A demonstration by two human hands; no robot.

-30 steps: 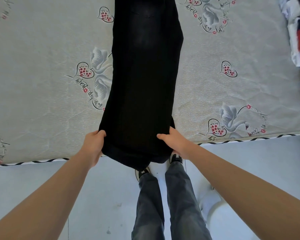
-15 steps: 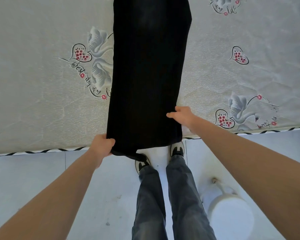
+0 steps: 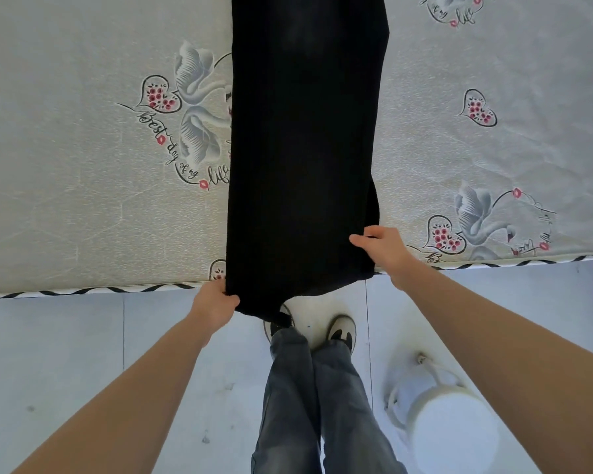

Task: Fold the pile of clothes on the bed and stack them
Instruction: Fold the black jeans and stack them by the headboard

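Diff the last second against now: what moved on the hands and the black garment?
The right hand slid from the near hem up the black garment's right edge, further onto the mattress, and grips there. The near hem, which hung well over the mattress edge, now lies mostly on it. The left hand kept its grip on the near left corner. The garment stays stretched lengthwise.
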